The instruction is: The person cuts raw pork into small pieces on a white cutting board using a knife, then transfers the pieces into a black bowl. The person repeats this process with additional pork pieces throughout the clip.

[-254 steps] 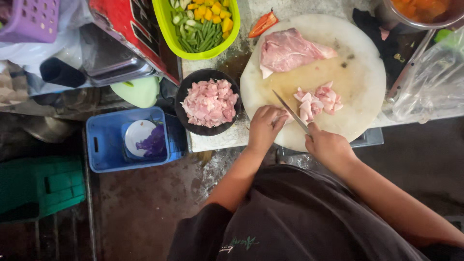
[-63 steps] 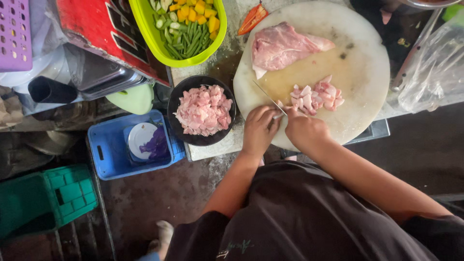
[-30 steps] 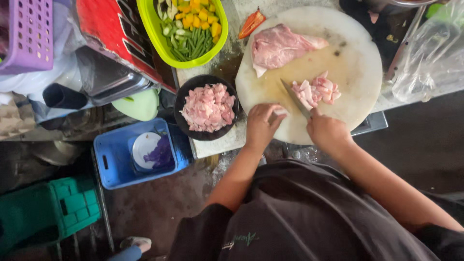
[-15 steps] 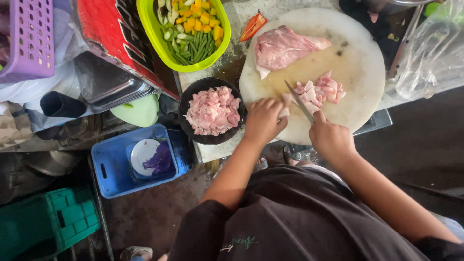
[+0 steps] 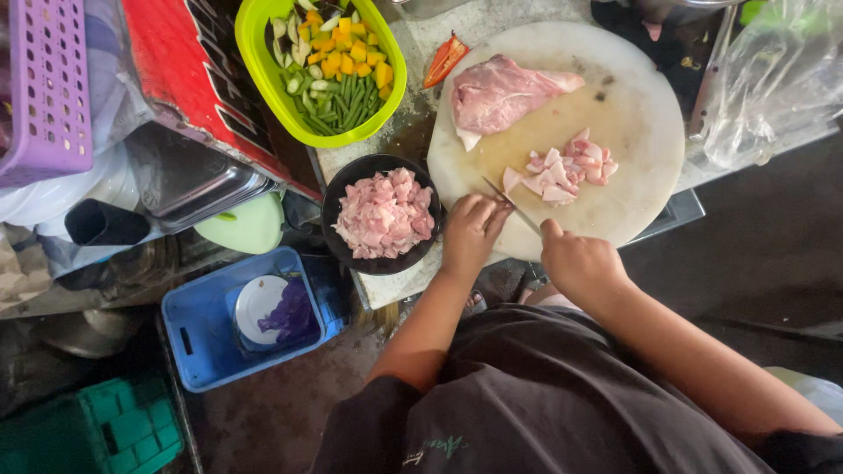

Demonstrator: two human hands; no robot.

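My right hand [image 5: 580,262] grips a knife [image 5: 512,205] whose blade lies on the round white cutting board [image 5: 645,167], just to the right of my left hand's fingers. My left hand [image 5: 471,233] presses down on a small strip of raw pink meat at the board's near edge, mostly hidden under the fingers. A pile of cut meat cubes [image 5: 562,167] sits just beyond the blade. A large uncut slab of raw meat [image 5: 499,92] rests at the board's far side. A black bowl [image 5: 337,190] full of diced meat stands left of the board.
A green bowl [image 5: 253,35] of chopped vegetables sits beyond the black bowl, with a red pepper piece [image 5: 444,60] beside it. A clear plastic bag [image 5: 773,79] lies at the right. Below the counter are a blue crate [image 5: 198,338] and a green crate [image 5: 123,426].
The knife has come back toward me, off the cube pile, and sits lower against my left fingers. The view shifted slightly; both hands stay at the board's near edge.
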